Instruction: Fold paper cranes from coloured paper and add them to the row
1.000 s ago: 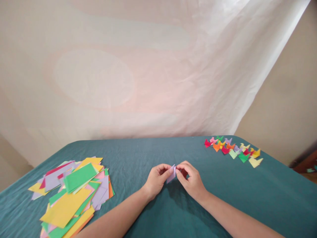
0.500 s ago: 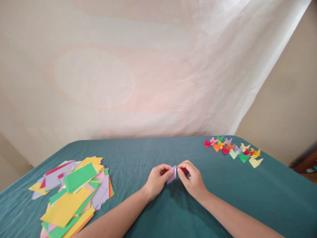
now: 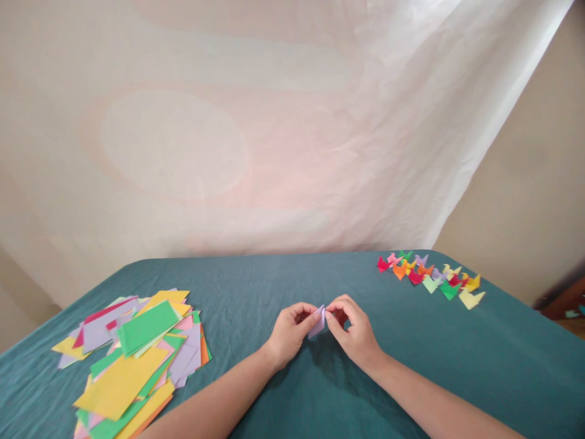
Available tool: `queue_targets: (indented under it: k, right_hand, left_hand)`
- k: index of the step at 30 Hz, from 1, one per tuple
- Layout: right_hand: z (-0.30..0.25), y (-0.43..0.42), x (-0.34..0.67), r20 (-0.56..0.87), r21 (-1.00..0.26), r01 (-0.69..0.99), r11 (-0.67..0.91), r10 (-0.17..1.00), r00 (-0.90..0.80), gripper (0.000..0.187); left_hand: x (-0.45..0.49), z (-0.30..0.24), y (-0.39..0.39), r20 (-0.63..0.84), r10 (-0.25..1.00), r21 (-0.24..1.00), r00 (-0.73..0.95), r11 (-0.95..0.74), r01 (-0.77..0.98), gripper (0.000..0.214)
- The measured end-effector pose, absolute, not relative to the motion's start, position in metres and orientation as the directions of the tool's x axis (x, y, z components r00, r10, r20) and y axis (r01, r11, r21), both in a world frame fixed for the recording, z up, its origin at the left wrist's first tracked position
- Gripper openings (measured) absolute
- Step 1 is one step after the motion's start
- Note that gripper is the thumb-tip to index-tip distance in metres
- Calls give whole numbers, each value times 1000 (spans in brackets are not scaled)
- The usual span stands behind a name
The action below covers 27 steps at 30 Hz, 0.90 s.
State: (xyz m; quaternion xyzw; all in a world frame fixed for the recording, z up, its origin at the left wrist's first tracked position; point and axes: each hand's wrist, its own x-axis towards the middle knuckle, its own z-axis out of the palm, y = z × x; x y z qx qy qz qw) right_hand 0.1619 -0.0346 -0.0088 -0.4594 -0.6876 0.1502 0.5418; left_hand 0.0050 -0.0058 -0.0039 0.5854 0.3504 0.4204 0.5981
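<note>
One lilac paper point(image 3: 316, 330) (folded), pinched by left fingers point(image 3: 311, 322), right fingers point(image 3: 334, 326) pinching its edge.

A small piece of folded lilac paper point(image 3: 317, 327) stands roughly upright, leaning a little, near the middle of the table's point(image 3: 247, 286) width and well in from the table's far edge. It is narrow, with a slender point rising at the top and a flat, plain panel below, whose lower edge slants. The folds are pressed close together, and the surface is matte and of one colour. The left hand point(image 3: 290, 334) pinches it, the thumb covering part of its side; the right hand's point(image 3: 355, 332) fingertips are at its upper edge. Whether its bottom touches the table cannot be told.
</note>
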Motion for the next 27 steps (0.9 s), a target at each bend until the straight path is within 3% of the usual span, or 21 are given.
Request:
queue_targets:
  k: [27]
  right_hand:
    - [-9,-35,162,591,-630,557,542,799,-110,7]
  left_hand:
    - [4,-5,-5,64,922,998,381,-51,-44,26]
